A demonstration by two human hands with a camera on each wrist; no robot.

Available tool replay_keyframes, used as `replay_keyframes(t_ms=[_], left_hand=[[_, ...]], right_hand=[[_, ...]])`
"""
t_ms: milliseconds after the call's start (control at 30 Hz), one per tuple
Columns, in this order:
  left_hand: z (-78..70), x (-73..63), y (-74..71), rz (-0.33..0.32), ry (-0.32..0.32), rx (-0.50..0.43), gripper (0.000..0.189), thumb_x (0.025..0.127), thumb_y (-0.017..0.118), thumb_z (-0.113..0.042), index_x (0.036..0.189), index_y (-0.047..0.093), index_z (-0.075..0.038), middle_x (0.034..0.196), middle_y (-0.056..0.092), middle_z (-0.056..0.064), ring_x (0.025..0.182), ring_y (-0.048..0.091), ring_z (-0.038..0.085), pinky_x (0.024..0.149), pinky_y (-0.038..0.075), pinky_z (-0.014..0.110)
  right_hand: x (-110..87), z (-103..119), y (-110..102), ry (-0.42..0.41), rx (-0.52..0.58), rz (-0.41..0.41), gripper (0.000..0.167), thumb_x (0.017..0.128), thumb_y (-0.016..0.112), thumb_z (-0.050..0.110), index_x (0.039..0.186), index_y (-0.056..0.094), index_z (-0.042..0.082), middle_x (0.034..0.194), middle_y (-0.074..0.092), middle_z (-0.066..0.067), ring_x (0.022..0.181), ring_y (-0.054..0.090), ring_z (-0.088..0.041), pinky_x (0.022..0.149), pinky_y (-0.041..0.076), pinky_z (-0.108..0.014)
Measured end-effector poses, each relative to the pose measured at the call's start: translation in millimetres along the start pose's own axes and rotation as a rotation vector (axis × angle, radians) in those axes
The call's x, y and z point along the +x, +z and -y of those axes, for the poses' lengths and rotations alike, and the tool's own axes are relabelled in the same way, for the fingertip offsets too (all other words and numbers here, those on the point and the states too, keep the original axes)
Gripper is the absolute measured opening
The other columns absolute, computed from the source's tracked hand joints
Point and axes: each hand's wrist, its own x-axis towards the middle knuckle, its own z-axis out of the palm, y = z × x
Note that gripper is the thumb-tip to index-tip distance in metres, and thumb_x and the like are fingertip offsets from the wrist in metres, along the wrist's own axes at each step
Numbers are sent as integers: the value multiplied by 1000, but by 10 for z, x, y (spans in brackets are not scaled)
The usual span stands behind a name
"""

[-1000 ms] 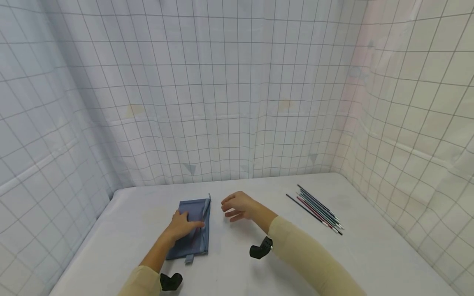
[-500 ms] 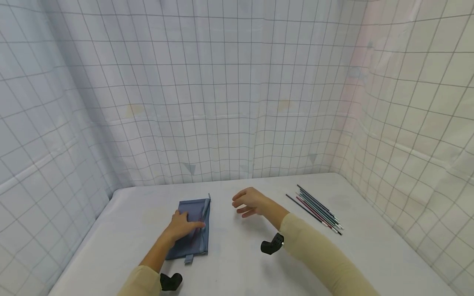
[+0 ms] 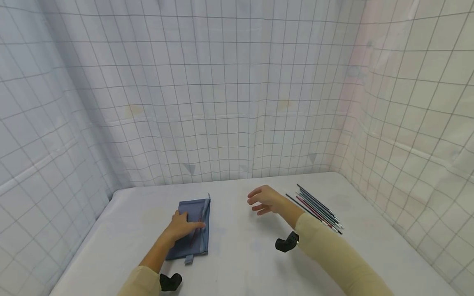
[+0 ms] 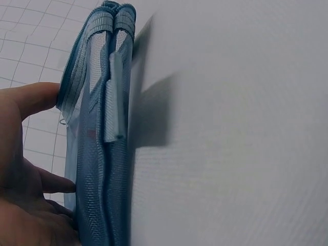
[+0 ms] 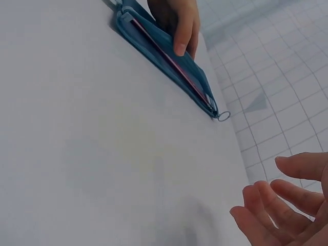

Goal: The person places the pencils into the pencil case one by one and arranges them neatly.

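A blue mesh zip pouch (image 3: 187, 246) lies on the white-covered table, left of the middle. My left hand (image 3: 181, 227) rests on it with spread fingers, the thumb by the zipper edge. Seen from the right wrist, the pouch gapes along that edge and a thin reddish pencil (image 5: 169, 57) lies inside. In the left wrist view, fingers touch the upper side of the pouch (image 4: 92, 189). My right hand (image 3: 267, 200) hovers above the table between the pouch and a bunch of pencils (image 3: 319, 209); its fingers are loosely bent and hold nothing.
Several dark, teal and red pencils lie slanted at the right, one slightly apart on their left side. White grid-patterned curtains (image 3: 237, 102) enclose the table (image 3: 237, 267) at the back and both sides. A black wrist device (image 3: 286, 242) sits below each forearm.
My right hand has moved rightward, away from the pouch and closer to the pencils. The left hand and the pouch have stayed in place.
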Motion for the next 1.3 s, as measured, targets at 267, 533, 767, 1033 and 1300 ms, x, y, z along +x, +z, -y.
replay_keyframes(t_ms=[267, 533, 767, 1033, 1300], left_hand=[[6, -9, -6, 7, 6, -2, 106, 88, 75, -49, 150, 27, 23, 156, 5, 49, 144, 9, 65, 111, 23, 75], [10, -25, -9, 5, 0, -11, 106, 88, 75, -48, 150, 26, 22, 156, 5, 49, 144, 10, 65, 110, 24, 75], [12, -24, -21, 7, -5, -14, 105, 88, 74, -48, 150, 26, 22, 157, 4, 48, 145, 9, 64, 111, 23, 75], [-2, -16, -23, 9, -12, -17, 105, 89, 74, -48, 150, 26, 22, 158, 4, 47, 145, 9, 64, 112, 22, 74], [-24, -19, -22, 10, -4, -11, 105, 89, 74, -48, 150, 26, 23, 157, 4, 48, 144, 11, 65, 110, 24, 74]], right_hand=[[-81, -104, -272, -8, -160, -73, 40, 94, 75, 9, 132, 66, -2, 112, 71, -11, 97, 72, -30, 78, 61, -40], [-99, -268, -582, -1, -219, -103, 42, 92, 75, 8, 132, 66, -1, 115, 70, -12, 95, 70, -28, 79, 60, -40], [-148, -334, -871, 0, -246, -111, 42, 96, 71, 9, 135, 62, -4, 121, 69, -15, 103, 69, -31, 84, 59, -42], [-209, -440, -1153, 6, -321, -133, 42, 96, 70, 9, 135, 62, -4, 107, 69, -11, 91, 67, -26, 77, 58, -38], [-209, -631, -1371, -75, -525, -177, 40, 95, 70, 10, 133, 65, -3, 101, 70, -11, 76, 62, -21, 67, 57, -32]])
